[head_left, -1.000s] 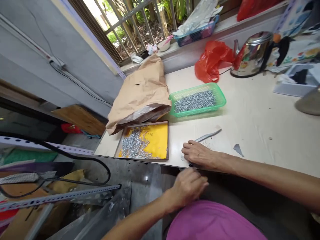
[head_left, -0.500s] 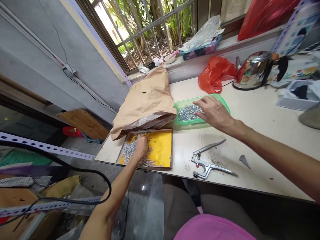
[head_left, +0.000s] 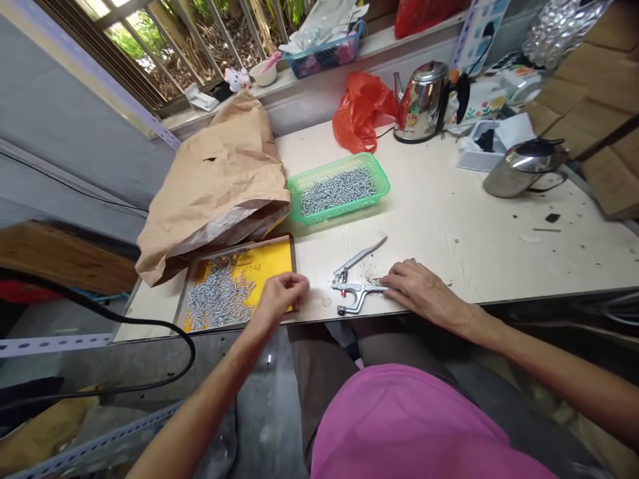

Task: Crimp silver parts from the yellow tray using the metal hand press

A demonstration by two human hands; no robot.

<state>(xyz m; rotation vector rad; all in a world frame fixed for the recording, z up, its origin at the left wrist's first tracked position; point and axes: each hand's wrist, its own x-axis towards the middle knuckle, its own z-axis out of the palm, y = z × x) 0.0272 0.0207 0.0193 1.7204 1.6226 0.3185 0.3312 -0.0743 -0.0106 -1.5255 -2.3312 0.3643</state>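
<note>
My left hand is over the right edge of a shallow tray with a yellow bottom. Its fingertips are pinched together, and whatever they may hold is too small to make out. Small silver metal pins lie heaped in the tray's left part. My right hand has its thumb and fingers around the end of the lower handle of silver snap pliers. The pliers lie on the table, handles spread, with a spring between them. Behind them, a green plastic basket holds many similar silver pins.
A large brown paper bag leans over the tray's back edge. Farther back are a red plastic bag and a steel kettle. A metal jug and cardboard boxes stand right. The table's front edge runs close to my lap.
My left hand has left the pins and moved right to the tray's edge, pinched. The right hand came from over the green basket down to the pliers' handle. The view has turned right.
</note>
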